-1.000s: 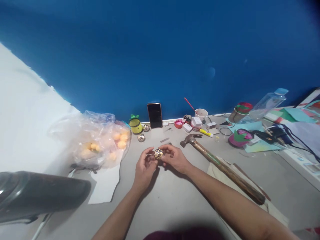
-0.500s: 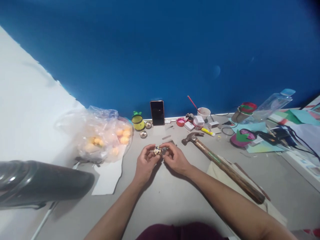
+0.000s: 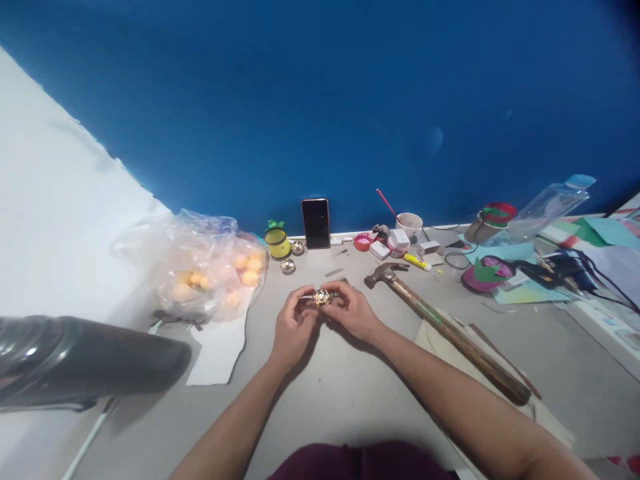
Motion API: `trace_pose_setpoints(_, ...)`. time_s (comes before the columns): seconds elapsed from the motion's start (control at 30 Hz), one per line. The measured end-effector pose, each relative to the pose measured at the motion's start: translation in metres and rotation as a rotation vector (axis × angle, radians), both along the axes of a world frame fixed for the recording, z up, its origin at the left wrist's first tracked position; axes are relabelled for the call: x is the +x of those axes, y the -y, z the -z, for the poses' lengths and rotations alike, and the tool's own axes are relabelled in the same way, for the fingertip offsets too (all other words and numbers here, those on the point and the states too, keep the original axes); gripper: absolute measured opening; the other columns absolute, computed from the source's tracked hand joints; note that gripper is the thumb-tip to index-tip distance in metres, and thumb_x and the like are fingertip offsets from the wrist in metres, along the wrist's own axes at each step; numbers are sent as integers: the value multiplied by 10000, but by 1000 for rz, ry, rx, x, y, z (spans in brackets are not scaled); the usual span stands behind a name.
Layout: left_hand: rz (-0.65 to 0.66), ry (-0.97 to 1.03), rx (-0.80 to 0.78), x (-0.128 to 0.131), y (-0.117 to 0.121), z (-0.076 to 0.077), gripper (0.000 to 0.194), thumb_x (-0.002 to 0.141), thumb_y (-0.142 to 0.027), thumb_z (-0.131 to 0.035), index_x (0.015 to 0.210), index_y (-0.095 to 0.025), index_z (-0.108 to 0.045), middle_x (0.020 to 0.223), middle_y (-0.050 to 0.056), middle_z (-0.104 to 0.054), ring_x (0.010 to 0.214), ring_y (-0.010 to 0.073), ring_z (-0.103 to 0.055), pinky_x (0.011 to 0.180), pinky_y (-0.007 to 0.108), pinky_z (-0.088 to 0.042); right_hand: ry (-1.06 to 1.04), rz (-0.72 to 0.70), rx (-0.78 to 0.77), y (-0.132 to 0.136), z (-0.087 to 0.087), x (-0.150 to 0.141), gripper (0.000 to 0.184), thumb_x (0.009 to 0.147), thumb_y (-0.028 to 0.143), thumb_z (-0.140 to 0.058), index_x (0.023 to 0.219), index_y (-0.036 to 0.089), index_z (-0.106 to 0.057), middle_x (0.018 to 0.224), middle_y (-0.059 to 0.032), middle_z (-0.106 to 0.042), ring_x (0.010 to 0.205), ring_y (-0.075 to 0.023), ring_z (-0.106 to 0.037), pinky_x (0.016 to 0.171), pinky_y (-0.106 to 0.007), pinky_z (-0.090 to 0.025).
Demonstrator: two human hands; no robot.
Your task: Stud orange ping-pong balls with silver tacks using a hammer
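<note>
A small round patterned ball [image 3: 321, 297], gold, dark and white, is held between the fingertips of both hands, just above the table. My left hand [image 3: 294, 328] closes on its left side, thumb and forefinger pinching. From the other side my right hand [image 3: 354, 315] grips it the same way. A small metallic bit shows at the right fingers, too small to name. Beyond the hands lie two similar balls, one [image 3: 287, 266] nearer and another [image 3: 298, 248] by the yellow pot [image 3: 278, 244].
A claw hammer [image 3: 445, 327] lies on cloth to the right. A phone [image 3: 316, 223] leans against the blue wall. Clear plastic bags [image 3: 200, 267] with orange things sit left, near a large dark cylinder [image 3: 90, 363]. Small boxes, a white cup [image 3: 409, 224] and a clear bottle [image 3: 553, 207] stand behind.
The ball has turned between my fingers, showing a different side, and shifted slightly right and up. Both hands keep hold of it.
</note>
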State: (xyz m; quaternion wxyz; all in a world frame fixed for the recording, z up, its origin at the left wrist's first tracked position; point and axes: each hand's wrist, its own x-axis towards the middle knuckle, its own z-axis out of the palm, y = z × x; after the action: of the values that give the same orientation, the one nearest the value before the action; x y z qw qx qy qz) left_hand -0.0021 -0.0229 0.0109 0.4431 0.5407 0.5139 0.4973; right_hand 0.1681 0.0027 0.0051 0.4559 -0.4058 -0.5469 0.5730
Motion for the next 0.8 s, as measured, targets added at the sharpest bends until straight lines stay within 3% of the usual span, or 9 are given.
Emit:
trace_pose_setpoints(0.1,4,27,-36,-3,-1,1,385,871,-305,-699,1231,-182,-635,977,59,-710,796,174,-684,739,321,-578,-245,-120,-168,-4,4,3,533,830,495,-765,1239,182,-625,700,28,-660,484,-92,-508,449,-208,-405)
trace_pose_setpoints(0.23,-34,-60,156,-4,-1,1,342,841,-285,-748,1167,-198,-691,1156,82,-651,913,178,-681,776,312,-589,-416,-171,-292,-8,6,6,569,802,530,-817,1219,179,-653,709,-1,-692,508,-91,-554,422,-168,-381)
trace_pose_setpoints(0.33,-35,-128,268,-3,0,2,322,853,-251,-748,1171,-219,-711,1171,74,-641,957,174,-677,812,304,-590,-449,-188,-338,-8,4,5,575,767,516,-859,1202,189,-672,831,-33,-736,548,-95,-607,423,-162,-414)
trace_pose_setpoints(0.5,-56,-260,415,-3,0,6,301,885,-238,-738,1185,-239,-720,1144,67,-666,986,182,-665,807,298,-579,-466,-217,-365,-8,6,6,541,786,478,-857,1212,195,-682,832,-36,-749,535,-100,-619,413,-164,-443)
trace_pose_setpoints(0.6,-72,-332,465,-4,-1,7,314,892,-247,-747,1204,-242,-716,1113,59,-678,941,173,-661,808,305,-574,-470,-260,-377,-8,7,7,535,816,443,-835,1264,198,-676,885,-60,-768,551,-107,-641,428,-173,-476)
trace_pose_setpoints(0.8,-98,-393,512,-5,-1,6,233,929,-273,-720,1159,-241,-737,1098,60,-701,1046,205,-674,948,367,-561,-444,-353,-381,-5,4,7,551,817,478,-832,1269,191,-700,1045,-106,-777,584,-106,-669,438,-171,-499)
